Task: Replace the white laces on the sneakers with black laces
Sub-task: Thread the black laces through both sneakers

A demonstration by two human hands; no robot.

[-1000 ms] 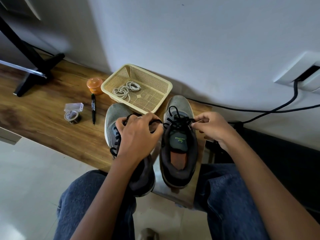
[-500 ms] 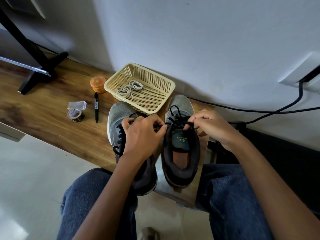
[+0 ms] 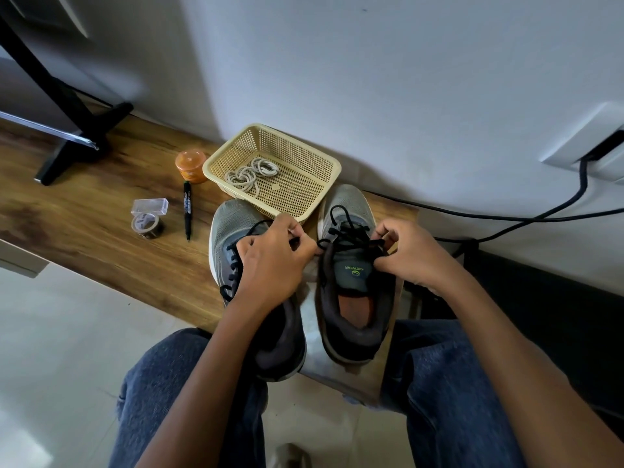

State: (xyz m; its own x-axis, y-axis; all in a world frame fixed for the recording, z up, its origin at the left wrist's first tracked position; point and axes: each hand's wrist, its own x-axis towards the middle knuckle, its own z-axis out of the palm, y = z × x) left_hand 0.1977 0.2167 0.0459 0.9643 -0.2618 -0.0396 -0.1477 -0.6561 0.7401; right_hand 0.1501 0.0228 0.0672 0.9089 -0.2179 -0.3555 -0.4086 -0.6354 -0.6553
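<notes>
My left hand (image 3: 270, 261) pinches one black lace (image 3: 347, 231) end | my right hand (image 3: 410, 253) pinches the other | right sneaker (image 3: 354, 292), centre of frame, lies between both hands, long axis toward the wall | white laces (image 3: 251, 172) in basket (image 3: 324, 184) above.

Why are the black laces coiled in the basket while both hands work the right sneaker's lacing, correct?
Not quite. The head view shows white laces coiled in the basket. Both hands, left and right, do work the right sneaker's black lacing.
</notes>
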